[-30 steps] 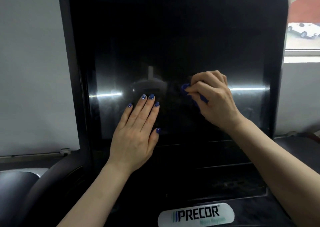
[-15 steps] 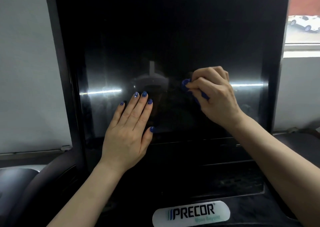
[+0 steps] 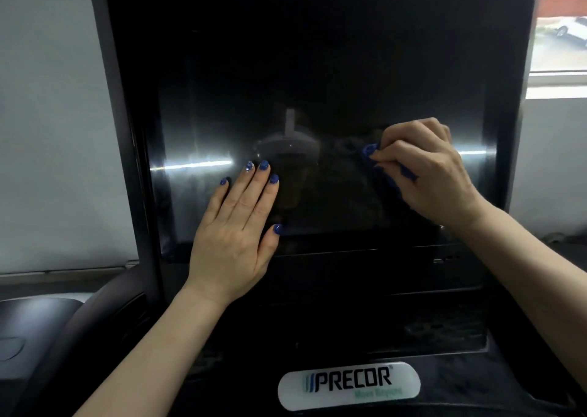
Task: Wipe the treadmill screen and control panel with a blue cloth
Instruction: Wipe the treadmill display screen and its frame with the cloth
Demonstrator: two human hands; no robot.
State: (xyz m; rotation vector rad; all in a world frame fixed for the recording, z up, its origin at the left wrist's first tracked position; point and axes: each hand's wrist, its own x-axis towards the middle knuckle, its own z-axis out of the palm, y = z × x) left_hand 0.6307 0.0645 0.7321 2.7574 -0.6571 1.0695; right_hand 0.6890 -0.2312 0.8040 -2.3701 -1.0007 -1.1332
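Observation:
The black treadmill screen fills the middle of the view, glossy with light streaks. Below it lies the dark control panel, partly in shadow. My right hand presses a small bunched blue cloth against the screen's lower right part; only a fold of the cloth shows under the fingers. My left hand lies flat on the screen's lower left, fingers together, holding nothing.
A white oval Precor label sits on the console below the panel. A dark curved handrail runs at the lower left. Grey wall stands on the left, and a window with a parked car outside is at the upper right.
My right hand has slid the cloth to the right across the screen. My left hand stays flat at the screen's lower left. The view has shifted a little.

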